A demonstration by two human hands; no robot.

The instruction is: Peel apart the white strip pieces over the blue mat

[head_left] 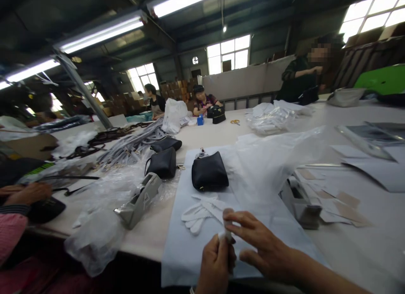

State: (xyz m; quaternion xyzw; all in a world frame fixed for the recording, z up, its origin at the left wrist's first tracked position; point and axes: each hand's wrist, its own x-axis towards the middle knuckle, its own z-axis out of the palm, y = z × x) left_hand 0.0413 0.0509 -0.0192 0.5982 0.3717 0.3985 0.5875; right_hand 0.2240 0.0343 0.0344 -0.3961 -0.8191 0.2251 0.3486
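My left hand (217, 264) is closed in a fist near the table's front edge, gripping a small white piece (225, 234) that sticks up from it. My right hand (257, 239) is just beside it, thumb and forefinger pinched on the top of that same white piece, the other fingers spread. Both hands hover over a pale sheet (183, 243) spread on the table. A pair of white gloves (201, 209) lies on the sheet just beyond my hands. Farther back on the sheet sits a small black pouch (209, 174).
A grey tape dispenser (139, 200) and clear plastic bags (95, 239) lie to the left, another dispenser (300, 203) to the right. More black pouches (162, 161) and straps sit behind. A person's hand (30, 192) rests at far left. Other people work at the table's far side.
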